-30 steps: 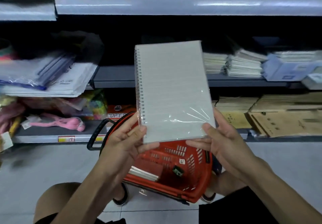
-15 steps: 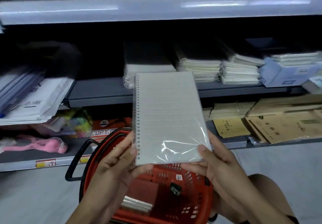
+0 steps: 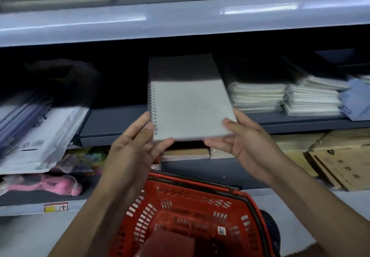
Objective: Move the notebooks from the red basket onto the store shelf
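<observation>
Both hands, left hand point(image 3: 138, 146) and right hand point(image 3: 246, 144), fingers clamped on a light, stiff, slippery-wrapped spiral notebook point(image 3: 188, 108) by its near corners, above the red basket point(image 3: 248, 212), entering the store shelf point(image 3: 120, 120).

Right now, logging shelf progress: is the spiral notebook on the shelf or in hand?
In hand. Left hand and right hand grip the spiral notebook, its far end entering the shelf.

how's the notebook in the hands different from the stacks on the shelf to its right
The held notebook is single; the stacked notebooks lie piled many deep. It is gripped by the left hand and right hand, tilted with its far end into the shelf's shadow; the stacks rest flat on the middle shelf. Both look pale and plastic-wrapped.
</observation>
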Tool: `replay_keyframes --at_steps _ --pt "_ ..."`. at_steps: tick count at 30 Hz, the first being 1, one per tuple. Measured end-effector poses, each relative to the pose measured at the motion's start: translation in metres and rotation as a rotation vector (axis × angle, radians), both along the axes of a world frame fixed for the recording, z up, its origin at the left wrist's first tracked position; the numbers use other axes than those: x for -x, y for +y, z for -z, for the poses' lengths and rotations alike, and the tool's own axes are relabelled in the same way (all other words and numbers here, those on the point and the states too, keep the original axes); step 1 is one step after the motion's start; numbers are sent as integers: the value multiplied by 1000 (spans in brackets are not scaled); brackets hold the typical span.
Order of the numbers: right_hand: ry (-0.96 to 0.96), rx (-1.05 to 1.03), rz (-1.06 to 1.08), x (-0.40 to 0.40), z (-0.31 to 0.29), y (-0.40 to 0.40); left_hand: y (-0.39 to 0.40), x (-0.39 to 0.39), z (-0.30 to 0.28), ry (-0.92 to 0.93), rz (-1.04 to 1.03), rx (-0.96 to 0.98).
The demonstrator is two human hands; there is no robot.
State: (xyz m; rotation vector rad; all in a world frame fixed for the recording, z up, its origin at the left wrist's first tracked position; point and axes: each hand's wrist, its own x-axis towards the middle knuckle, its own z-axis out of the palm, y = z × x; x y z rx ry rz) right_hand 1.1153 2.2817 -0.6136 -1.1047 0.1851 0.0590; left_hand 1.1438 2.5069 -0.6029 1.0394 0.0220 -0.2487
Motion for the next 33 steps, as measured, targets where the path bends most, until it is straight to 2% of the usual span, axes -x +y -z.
replay_keyframes --at_steps 4,7,12,15,18,26,33 --pt "139 -69 -6 -24 7 -4 -13 -9 6 34 -103 -14" --pt "128 -109 53 -17 12 -8 -18 1 15 18 -147 -55" --pt "58 28 156 11 18 -9 -10 16 28 -160 -223 -484" --pt "11 95 269 10 23 -6 -10 9 34 -231 -275 -594" --pt "-12 37 381 -2 31 -2 -14 -6 40 -309 -359 -677" --pt "-15 11 558 -55 36 11 -30 -61 52 -373 -437 -830" --pt "18 60 684 -92 40 25 -41 -95 67 -304 -542 -745"
